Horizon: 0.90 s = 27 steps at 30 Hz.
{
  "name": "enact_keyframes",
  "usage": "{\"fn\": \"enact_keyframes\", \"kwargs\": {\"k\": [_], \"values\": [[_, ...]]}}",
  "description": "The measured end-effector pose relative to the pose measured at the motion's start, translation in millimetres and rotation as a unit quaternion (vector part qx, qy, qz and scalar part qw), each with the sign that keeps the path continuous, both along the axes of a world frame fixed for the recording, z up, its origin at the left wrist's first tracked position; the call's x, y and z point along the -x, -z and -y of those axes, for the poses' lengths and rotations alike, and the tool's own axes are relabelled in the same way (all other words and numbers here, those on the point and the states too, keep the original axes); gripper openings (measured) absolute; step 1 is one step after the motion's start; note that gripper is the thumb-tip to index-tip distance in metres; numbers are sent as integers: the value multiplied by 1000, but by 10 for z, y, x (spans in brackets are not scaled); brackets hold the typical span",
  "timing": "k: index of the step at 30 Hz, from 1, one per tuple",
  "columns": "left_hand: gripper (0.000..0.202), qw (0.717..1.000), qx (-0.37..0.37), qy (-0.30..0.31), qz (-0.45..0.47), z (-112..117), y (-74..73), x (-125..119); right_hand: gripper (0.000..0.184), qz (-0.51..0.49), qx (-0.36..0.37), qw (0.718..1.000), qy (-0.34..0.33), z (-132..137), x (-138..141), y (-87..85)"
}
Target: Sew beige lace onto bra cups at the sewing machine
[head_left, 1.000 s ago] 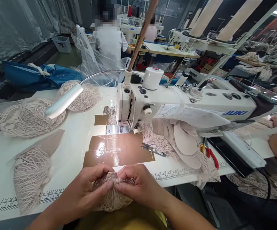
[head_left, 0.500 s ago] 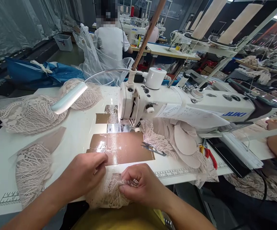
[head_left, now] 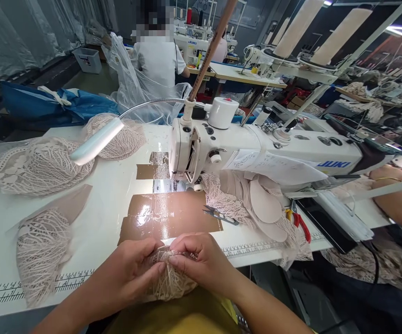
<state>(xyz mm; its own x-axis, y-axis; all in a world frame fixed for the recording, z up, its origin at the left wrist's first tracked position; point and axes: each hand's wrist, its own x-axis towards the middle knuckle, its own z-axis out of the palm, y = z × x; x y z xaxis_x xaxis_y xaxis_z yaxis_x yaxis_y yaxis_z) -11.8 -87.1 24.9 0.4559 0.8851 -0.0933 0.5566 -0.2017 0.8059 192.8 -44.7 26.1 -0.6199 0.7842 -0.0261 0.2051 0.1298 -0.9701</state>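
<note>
Close to my body, at the table's front edge, a beige lace piece (head_left: pixel 168 280) is pinched along its upper edge by both hands. My left hand (head_left: pixel 136 264) grips its left part between thumb and fingers. My right hand (head_left: pixel 201 262) closes on the same edge just beside it, the fingertips of both hands nearly meeting. The lower part of the lace hangs over my lap. Beyond the hands lies a shiny brown taped sheet (head_left: pixel 173 213) in front of the white sewing machine (head_left: pixel 215 144). Thread snips (head_left: pixel 222 215) rest at the sheet's right edge.
Several lace cup pieces (head_left: pixel 42 169) lie at the left, and a lamp (head_left: pixel 96 141) hangs over them. Stacked beige pads and lace (head_left: pixel 265 202) sit under the machine arm, near red-handled pliers (head_left: pixel 301 227). A co-worker's arm (head_left: pixel 399 199) reaches in from the right; another person (head_left: pixel 159 60) sits ahead.
My left hand has come right and down from above the lace and now pinches its edge beside my right hand. My right hand has shifted slightly up. The view has moved slightly.
</note>
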Motion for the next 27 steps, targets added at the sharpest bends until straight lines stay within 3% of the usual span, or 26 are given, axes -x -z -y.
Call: {"fn": "enact_keyframes", "kwargs": {"k": [6, 12, 18, 23, 27], "values": [[15, 999, -36, 0, -34, 59, -66, 0, 16, 33, 21, 999, 31, 54, 19, 69], [23, 997, -35, 38, -58, 63, -45, -36, 15, 40, -25, 998, 49, 77, 12, 98], [26, 999, -12, 35, -20, 39, -2, -61, 11, 24, 7, 999, 40, 49, -11, 144], [30, 998, 40, 32, 40, -6, 1, -60, 13, 21, -13, 1000, 10, 26, -23, 134], [19, 998, 42, 4, 51, -24, -38, -54, 14, 5, 5, 1000, 7, 16, -30, 113]]}}
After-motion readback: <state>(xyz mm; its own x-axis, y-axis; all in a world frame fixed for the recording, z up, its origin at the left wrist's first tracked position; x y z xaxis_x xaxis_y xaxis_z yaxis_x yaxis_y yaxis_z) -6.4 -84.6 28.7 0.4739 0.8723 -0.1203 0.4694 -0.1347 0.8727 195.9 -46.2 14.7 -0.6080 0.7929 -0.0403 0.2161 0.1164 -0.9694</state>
